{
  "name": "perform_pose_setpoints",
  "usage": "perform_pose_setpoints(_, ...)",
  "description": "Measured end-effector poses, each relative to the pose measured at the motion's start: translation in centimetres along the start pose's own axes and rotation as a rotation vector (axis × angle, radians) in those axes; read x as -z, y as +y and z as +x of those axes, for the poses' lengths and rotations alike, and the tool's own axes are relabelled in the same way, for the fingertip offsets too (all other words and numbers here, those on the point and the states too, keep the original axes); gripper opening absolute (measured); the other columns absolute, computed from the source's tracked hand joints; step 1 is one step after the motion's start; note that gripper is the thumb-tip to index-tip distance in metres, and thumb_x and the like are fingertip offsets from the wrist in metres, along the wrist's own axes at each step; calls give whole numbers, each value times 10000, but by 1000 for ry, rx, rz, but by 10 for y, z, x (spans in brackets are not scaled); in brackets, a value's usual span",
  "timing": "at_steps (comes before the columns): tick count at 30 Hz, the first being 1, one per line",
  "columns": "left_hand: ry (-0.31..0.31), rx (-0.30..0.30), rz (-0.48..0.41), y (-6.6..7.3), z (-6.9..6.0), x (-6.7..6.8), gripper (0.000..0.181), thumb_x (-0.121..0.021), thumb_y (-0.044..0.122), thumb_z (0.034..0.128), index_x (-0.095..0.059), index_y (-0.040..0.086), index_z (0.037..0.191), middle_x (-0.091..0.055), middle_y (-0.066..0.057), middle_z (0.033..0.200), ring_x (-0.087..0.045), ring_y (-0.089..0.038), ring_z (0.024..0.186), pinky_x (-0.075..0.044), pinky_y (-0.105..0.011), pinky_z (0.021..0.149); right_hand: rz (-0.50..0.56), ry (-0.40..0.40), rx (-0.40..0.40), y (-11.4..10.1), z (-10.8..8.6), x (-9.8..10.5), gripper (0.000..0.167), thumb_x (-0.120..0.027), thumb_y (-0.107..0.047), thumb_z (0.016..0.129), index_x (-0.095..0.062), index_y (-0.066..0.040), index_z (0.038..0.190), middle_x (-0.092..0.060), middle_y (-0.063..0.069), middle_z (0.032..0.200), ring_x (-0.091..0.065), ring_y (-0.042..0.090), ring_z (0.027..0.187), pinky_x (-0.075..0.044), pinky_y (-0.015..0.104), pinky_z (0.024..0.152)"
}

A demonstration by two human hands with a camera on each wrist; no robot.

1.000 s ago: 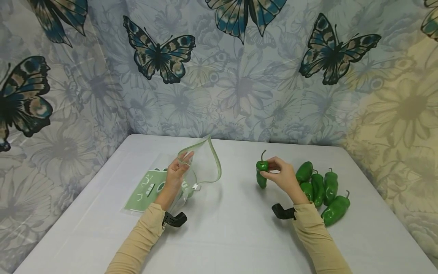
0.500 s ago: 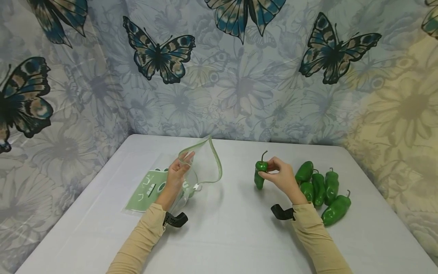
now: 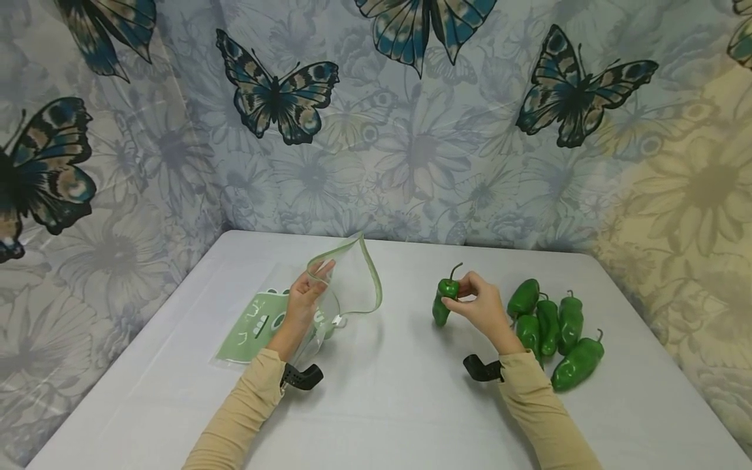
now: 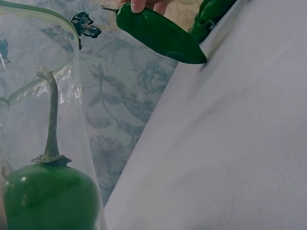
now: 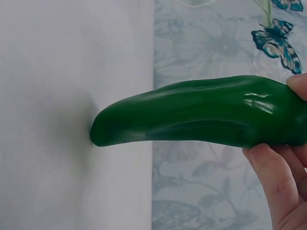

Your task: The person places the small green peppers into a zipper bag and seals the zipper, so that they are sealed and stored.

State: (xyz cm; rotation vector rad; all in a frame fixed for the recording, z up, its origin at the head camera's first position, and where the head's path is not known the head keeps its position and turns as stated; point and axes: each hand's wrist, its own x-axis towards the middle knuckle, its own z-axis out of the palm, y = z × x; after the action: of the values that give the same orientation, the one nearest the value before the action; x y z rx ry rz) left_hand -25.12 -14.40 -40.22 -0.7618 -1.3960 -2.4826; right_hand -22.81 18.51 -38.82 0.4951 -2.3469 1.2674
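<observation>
My left hand [image 3: 305,297] grips a clear zip bag [image 3: 377,284] by its mouth, which gapes toward the right. The bag's lower part lies on the table and shows a green printed face. In the left wrist view, a green pepper [image 4: 50,196] with its stem up sits inside the clear plastic. My right hand [image 3: 480,303] pinches another green pepper [image 3: 448,288] near its stem end, between thumb and fingers. This pepper [image 5: 192,110] points tip down in the head view, low over the table, to the right of the bag.
Several more green peppers [image 3: 549,324] lie in a loose group to the right of my right hand, on the white-covered table [image 3: 388,405]. Behind the table hangs a butterfly-patterned cloth [image 3: 411,150]. Each wrist wears a black camera mount [image 3: 302,376].
My right hand has shifted slightly left with the pepper, whose tip now leans further left. The left hand and bag have hardly moved.
</observation>
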Motion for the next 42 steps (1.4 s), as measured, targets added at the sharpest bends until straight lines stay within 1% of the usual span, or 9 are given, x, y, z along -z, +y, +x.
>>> perform_pose_setpoints(3,-7,-3,-5,0,0,-2,305,-684,188,791,-620,192,1090,-596,-1,1127,-339,-226,1241,-30,-481,1032,7,2,3,-7,-2,0,239,-743,-14,710,-520,-2,797,-602,102,781,-596,271,717,-491,393,639)
perform_pose_setpoints(9,-15,-10,-6,0,-1,-3,324,-691,213,778,-619,200,1094,-595,15,1126,-383,-168,1209,-20,-497,1026,74,22,-5,-39,-8,-1,233,-711,67,708,-495,60,794,-585,180,800,-584,339,726,-490,419,660)
perform_pose_setpoints(12,-17,-22,-4,0,0,-2,315,-688,198,782,-621,205,1090,-597,20,1121,-415,-142,1181,-21,-504,1024,62,22,9,-47,-8,-3,238,-711,81,699,-489,67,786,-588,189,793,-585,344,717,-490,438,648)
perform_pose_setpoints(16,-20,-33,-1,-1,0,-1,306,-681,177,790,-625,200,1089,-599,14,1119,-438,-132,1158,-22,-506,1023,59,22,36,-50,-7,-6,243,-711,99,690,-486,79,779,-584,205,777,-583,357,707,-479,498,639)
perform_pose_setpoints(26,-18,-25,-2,-1,0,-2,314,-678,169,794,-619,198,1101,-597,21,1122,-437,-136,1161,-27,-515,1020,80,42,27,-54,-6,-7,240,-720,87,688,-496,80,773,-589,208,792,-582,351,716,-489,464,645)
perform_pose_setpoints(31,-18,-15,-4,-2,0,-2,318,-683,189,791,-618,210,1102,-595,23,1128,-431,-141,1169,-33,-518,1019,123,105,16,-59,-2,-6,234,-715,82,701,-505,88,803,-585,204,820,-567,307,750,-507,309,626)
perform_pose_setpoints(35,-15,-6,-1,-3,0,-1,333,-691,218,778,-617,218,1103,-595,28,1128,-422,-137,1176,-37,-517,1019,157,131,30,-62,2,-7,234,-688,103,720,-481,108,830,-559,220,835,-545,271,756,-469,168,609)
perform_pose_setpoints(38,-21,-9,1,-3,0,-1,320,-688,215,779,-624,227,1093,-596,25,1125,-425,-135,1173,-30,-518,1019,174,144,45,-64,5,-9,234,-681,123,714,-476,118,828,-548,227,831,-539,238,747,-470,158,620)
perform_pose_setpoints(42,-21,-10,-2,-2,0,-1,312,-686,210,779,-629,230,1085,-596,22,1126,-427,-130,1170,-26,-514,1020,199,137,41,-68,7,-11,226,-685,117,716,-493,111,834,-551,216,832,-549,219,744,-500,197,611)
